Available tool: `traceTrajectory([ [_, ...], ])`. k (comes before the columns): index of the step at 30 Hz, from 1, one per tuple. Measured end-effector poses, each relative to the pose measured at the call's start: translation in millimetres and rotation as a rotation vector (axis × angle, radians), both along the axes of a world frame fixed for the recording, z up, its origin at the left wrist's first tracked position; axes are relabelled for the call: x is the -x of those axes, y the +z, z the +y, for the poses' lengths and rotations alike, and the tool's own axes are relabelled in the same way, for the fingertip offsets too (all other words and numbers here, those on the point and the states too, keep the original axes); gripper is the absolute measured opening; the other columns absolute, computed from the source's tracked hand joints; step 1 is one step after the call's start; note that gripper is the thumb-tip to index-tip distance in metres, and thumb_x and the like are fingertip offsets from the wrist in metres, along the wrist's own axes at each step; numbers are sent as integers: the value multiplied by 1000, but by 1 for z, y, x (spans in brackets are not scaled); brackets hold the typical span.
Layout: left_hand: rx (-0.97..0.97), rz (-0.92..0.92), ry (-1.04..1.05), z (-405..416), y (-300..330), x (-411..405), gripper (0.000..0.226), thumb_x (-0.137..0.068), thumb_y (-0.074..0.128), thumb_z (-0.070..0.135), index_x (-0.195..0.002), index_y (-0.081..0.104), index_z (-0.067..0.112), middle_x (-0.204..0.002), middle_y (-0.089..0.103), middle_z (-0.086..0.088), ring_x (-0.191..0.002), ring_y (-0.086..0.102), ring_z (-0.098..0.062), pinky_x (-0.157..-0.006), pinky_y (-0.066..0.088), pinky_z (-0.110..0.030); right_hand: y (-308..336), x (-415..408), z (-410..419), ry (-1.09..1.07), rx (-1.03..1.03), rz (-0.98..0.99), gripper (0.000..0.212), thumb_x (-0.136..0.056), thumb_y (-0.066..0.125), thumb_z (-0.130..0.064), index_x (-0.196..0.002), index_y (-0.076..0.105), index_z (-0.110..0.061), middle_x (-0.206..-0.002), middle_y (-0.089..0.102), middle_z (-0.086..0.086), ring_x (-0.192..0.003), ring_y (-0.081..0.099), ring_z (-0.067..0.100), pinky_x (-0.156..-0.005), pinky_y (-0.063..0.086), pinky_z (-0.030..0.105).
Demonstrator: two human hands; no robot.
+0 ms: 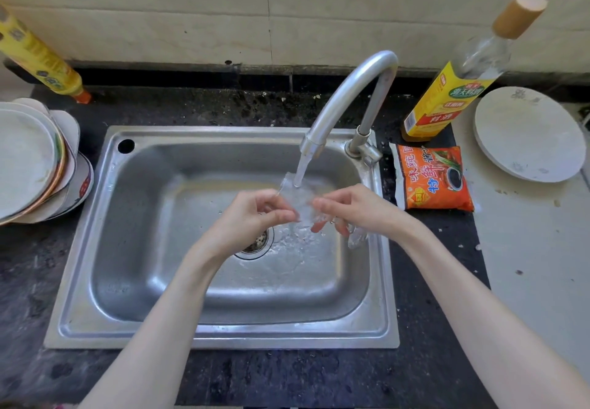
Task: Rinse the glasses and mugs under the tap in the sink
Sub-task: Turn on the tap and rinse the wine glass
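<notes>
— Where is the glass?

— A clear glass point(298, 199) sits between both hands, above the sink point(220, 333) basin, right under the tap point(348, 102). The running water point(301, 166) falls onto it and splashes near the drain point(257, 242).

— How do the hands hold it?

— The left hand point(252, 217) has its fingers point(281, 215) curled round the glass's left side. The right hand point(354, 206) pinches the other side, thumb on top, fingertips bent below. The glass is blurred by water, so I cannot tell which way its mouth points.

— Anything else near the right hand?

— Something transparent point(357, 236) shows just below it by the sink's right wall; too blurred to name.

— And on the table?

— On the dark table point(431, 329), a stack of plates point(35, 159) stands left of the sink, with a yellow bottle point(38, 57) behind it. To the right, a bottle with a yellow label point(459, 86), an orange sauce packet point(434, 179) just beside the tap's base, and a white plate point(528, 134) further right.
</notes>
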State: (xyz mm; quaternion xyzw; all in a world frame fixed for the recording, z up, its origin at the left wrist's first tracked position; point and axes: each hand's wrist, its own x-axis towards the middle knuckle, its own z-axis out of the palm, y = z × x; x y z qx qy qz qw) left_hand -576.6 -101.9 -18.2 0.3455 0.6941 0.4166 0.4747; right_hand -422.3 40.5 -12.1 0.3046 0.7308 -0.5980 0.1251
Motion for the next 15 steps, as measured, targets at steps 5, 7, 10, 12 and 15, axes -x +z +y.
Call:
traceTrajectory([
  [5,-43,-25,301,9,-1,-16,28,-70,77,16,-58,52,15,-53,61,6,-59,50,-12,-58,38,-22,-9,3,-16,-57,-202,-14,54,-72,73,-44,-117,49,-28,-80,67,-6,-70,59,5,-66,50,30],
  [7,-15,-33,130,7,0,-11,15,-74,73,12,-66,61,15,-61,66,10,-61,55,-5,-62,42,-17,-7,2,-13,-86,-111,30,39,-76,70,-41,-109,55,-28,-73,68,-5,-58,54,3,-60,45,28],
  [10,86,-67,-137,-1,-2,-3,13,-76,72,10,-77,72,23,-86,73,13,-76,59,-10,-80,47,-28,3,-1,-3,30,-20,36,8,-85,60,-41,-86,67,-40,-68,69,-2,-51,47,9,-59,43,31],
  [12,93,-52,-115,-4,-3,-3,11,-72,76,13,-76,75,24,-88,74,6,-77,54,-19,-81,45,-38,7,-3,-3,91,-4,24,15,-89,55,-41,-82,67,-39,-64,68,-6,-51,48,9,-70,49,34],
  [15,28,-68,131,-1,-2,-12,14,-66,79,6,-65,67,14,-71,70,-8,-69,56,-20,-73,46,-35,6,-2,-4,63,-20,27,7,-86,58,-41,-91,63,-37,-62,67,-13,-59,53,10,-84,49,37],
])
